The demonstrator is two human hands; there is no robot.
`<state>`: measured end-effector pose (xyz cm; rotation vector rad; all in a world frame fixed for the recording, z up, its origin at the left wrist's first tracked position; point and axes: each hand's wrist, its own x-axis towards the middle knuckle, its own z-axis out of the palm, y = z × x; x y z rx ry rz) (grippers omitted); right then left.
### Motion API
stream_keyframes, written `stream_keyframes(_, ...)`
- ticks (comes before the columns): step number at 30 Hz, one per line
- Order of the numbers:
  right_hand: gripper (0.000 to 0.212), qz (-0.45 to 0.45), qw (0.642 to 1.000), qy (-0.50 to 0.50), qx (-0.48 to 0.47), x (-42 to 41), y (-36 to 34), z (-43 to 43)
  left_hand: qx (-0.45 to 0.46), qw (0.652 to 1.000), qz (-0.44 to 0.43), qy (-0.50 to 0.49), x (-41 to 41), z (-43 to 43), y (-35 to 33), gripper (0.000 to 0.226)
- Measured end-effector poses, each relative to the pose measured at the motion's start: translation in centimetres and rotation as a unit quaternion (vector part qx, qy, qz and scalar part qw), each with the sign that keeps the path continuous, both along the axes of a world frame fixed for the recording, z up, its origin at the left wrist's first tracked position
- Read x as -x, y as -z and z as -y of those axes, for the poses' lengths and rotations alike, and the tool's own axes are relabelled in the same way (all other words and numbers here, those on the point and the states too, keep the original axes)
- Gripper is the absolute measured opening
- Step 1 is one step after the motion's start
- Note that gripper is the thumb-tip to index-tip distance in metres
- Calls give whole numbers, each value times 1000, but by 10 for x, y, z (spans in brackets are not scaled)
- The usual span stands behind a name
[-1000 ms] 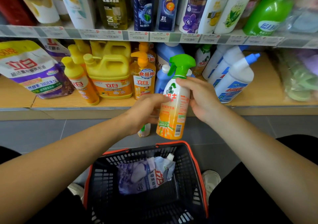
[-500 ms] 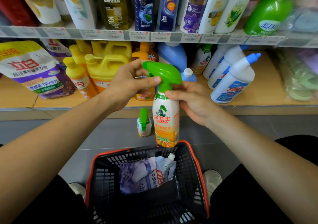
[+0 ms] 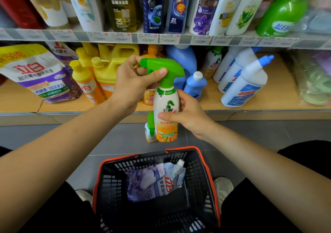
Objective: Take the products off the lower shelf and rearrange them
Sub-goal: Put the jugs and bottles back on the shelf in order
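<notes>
In front of the lower shelf (image 3: 279, 96), held clear of its edge, the spray bottle (image 3: 165, 101) stands upright, long axis vertical, w/ both hands clamped on it. The left hand (image 3: 131, 87) pinches the green trigger head (image 3: 168, 68) up top; the right hand (image 3: 190, 115) wraps the body lower down, i.e. nearer the base. Shelf lies straight ahead of the bottle, basket (image 3: 208, 168) below and closer to the person.

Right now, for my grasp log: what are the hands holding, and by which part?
Both hold one spray bottle: the left hand grips its green trigger head, and the right hand wraps round its body.
</notes>
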<state>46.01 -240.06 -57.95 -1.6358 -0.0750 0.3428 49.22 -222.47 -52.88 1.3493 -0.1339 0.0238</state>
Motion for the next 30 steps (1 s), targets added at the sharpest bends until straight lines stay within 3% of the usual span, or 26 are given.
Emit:
stream_keyframes(3,54,31,999,24,-3,1,-3,-4,20,1000,-4,-12,-1,1,-2,37)
stream_keyframes(10,52,62,997,42,3,6,-11,-6,-136,990,16,-36,-4,-3,-4,75)
stream_keyframes(19,50,-66,989,-58,-115,-5,-23,11,-105,992,36,61,-10,-11,-12,51)
stream_keyframes(22,43,-46,992,-43,-107,-7,-23,12,-116,992,31,49,-12,-14,-12,40)
stream_keyframes(26,43,5,998,-9,-59,-9,-17,12,-142,989,32,-4,-11,-17,-11,43)
stream_keyframes(30,43,21,998,-37,-40,-12,-13,17,-134,990,38,21,-8,-17,-14,35)
